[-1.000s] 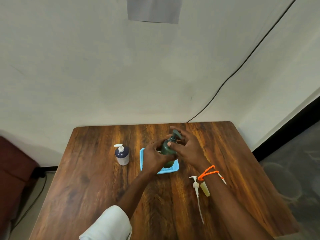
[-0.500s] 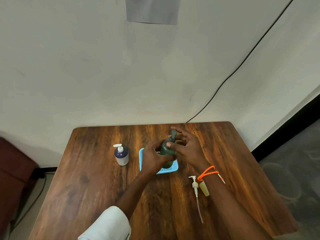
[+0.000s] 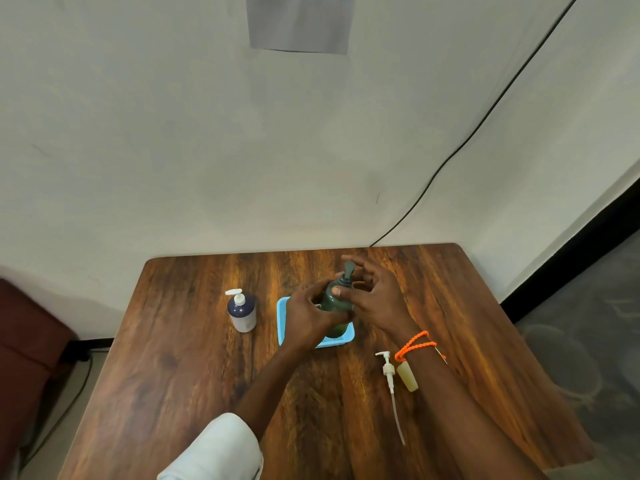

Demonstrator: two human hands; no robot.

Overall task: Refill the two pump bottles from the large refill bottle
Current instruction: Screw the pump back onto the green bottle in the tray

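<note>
Since the earlier frames the dark green pump bottle is showing its pump head turned from pointing right to pointing nearly straight up toward the wall, while both hands are staying on it and nothing else on the worktop is shifting. In the head view, the only view, the left hand is wrapping its fingers round the bottle's body and holding it upright in the blue tray, and the right hand is pinching the collar below the pump with thumb and curled fingers, the remaining fingers spreading loosely behind the pump head. Whether the collar is being loosened or tightened cannot be told. The navy pump bottle is standing capped to the left of the tray, well apart from the hands. A loose white pump with its dip tube is lying near the right forearm, beside a small cream bottle lying on its side, partly hidden by the wrist with the orange bracelet. No large refill bottle is plainly showing. Judging from this, the work looks to be at an early or middle stage: pouring is not happening, and no bottle's fill level is readable.
</note>
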